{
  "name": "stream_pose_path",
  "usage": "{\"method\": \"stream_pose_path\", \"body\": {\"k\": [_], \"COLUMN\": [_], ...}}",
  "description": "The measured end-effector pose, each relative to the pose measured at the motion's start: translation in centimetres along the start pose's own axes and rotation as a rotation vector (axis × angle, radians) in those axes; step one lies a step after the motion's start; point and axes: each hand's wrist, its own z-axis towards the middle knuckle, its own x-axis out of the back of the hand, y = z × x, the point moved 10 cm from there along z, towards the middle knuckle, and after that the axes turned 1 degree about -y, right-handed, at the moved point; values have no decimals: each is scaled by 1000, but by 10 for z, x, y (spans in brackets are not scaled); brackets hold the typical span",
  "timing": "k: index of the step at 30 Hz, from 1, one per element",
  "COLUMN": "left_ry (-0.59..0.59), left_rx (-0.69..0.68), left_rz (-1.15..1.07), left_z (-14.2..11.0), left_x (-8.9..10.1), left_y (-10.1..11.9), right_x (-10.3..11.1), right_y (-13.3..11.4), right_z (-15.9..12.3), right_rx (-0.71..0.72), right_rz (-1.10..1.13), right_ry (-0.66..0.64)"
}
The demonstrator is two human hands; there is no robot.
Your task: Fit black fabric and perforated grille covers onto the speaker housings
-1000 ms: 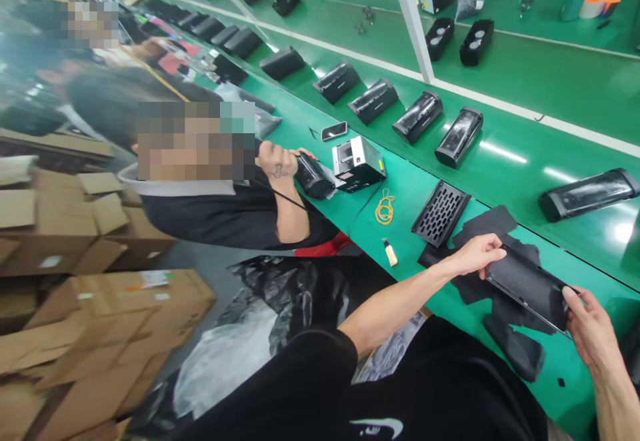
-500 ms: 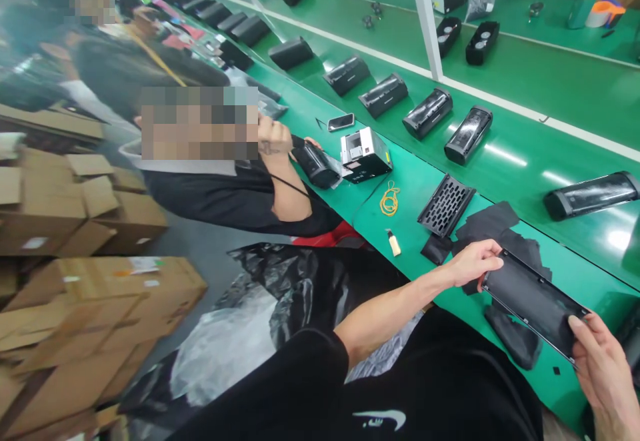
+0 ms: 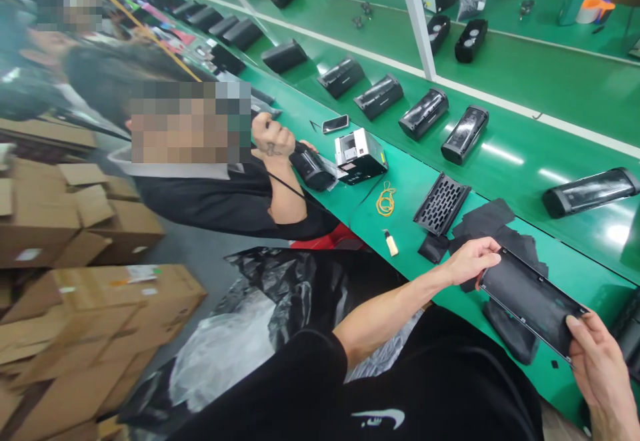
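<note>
1. Found in both hands: black panel, stretched lengthwise over the near right part of the green surface. Apparently held clear of it; contact with items beneath not confirmable.
2. At the far end, left hand: fingers clamped on the panel's corner, thumb on top.
3. At the near end, right hand: fingers clamped likewise, thumb pressed on the upper face, remaining fingers partly hidden behind. Gripped at opposite ends, presumably to keep the panel steady and the middle uncovered.
4. Rimmed face turned upward, small tabs along the long edges, probably to leave the inside open to view.
5. Beyond and partly under the panel: black sheets, loosely overlapped, likely kept there for easy reach.
6. Below the panel: dark pad, partly covered; small black square near it.
7. Farther left: slotted cover, small bottle and yellow cord, set apart, perhaps to leave working room.
8. Outermost: black cases spaced along the green strip; metal box beside a co-worker's hand.
</note>
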Motion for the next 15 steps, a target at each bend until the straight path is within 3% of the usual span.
{"method": "stream_pose_path", "body": {"k": [15], "left_ry": [-29], "left_rx": [-7], "left_rz": [-56], "left_z": [2], "left_x": [-2], "left_y": [3], "right_x": [1], "right_y": [4], "right_z": [4], "right_rx": [48], "right_rz": [-10], "right_ry": [-24]}}
